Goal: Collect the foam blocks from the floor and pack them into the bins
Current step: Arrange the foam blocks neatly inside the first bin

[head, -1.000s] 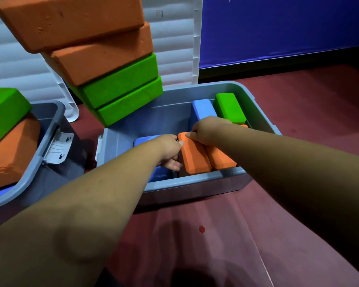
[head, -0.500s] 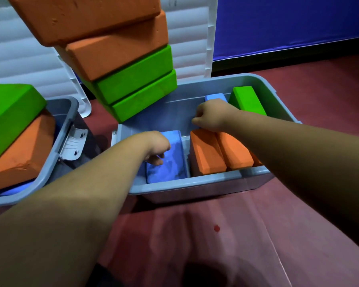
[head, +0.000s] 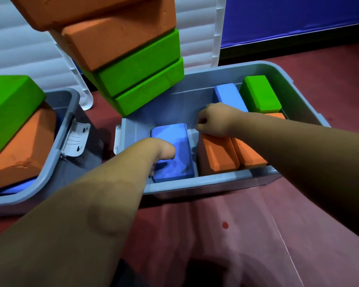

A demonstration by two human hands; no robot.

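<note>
A grey bin (head: 211, 180) stands on the red floor in front of me. A blue foam block (head: 179, 141) lies at its near left, and my left hand (head: 161, 151) grips that block's near left edge, fingers curled under it. Two orange blocks (head: 218, 157) stand on edge side by side at the near right. My right hand (head: 215, 120) is curled over their far end and holds the left one. Behind them sit a light blue block (head: 229, 96) and a green block (head: 260, 94).
A tilted stack of two orange and two green blocks (head: 133, 59) looms over the bin's far left corner. A second grey bin (head: 56, 150) at left holds green, orange and blue blocks. White lids (head: 199, 27) lean against the blue wall behind.
My left hand left the orange block and took hold of the blue block, which now lies flat and in full sight. My right hand slid to the far end of the orange blocks.
</note>
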